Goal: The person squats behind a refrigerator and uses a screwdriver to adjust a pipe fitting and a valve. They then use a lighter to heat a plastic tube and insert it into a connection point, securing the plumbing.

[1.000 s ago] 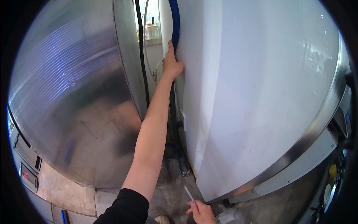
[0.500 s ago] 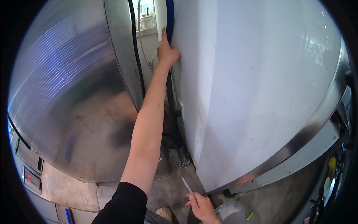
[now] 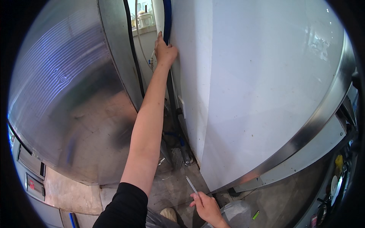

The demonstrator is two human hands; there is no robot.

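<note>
My left arm in a black sleeve reaches far into the gap between two tall panels. At its end my left hand (image 3: 165, 53) is closed around the dark blue hose (image 3: 167, 21), one finger pointing up beside a white pipe (image 3: 159, 17). Most of its fingertips are hidden behind the hand. Low down, my right hand (image 3: 207, 208) grips a slim, pale, rod-like tool (image 3: 192, 185) whose tip points up and away from me. The tool's exact kind cannot be made out.
A brushed metal cabinet (image 3: 68, 114) stands left, a large white panel (image 3: 262, 83) right. A black hose (image 3: 133, 45) and a thin tube with a small blue-handled valve (image 3: 150, 62) hang in the gap. A bright green item (image 3: 255, 215) lies on the tiled floor (image 3: 171, 190).
My left hand has come slightly down and its raised finger reaches up less far. The right hand still holds the tool, and the whole view has shifted a little.
</note>
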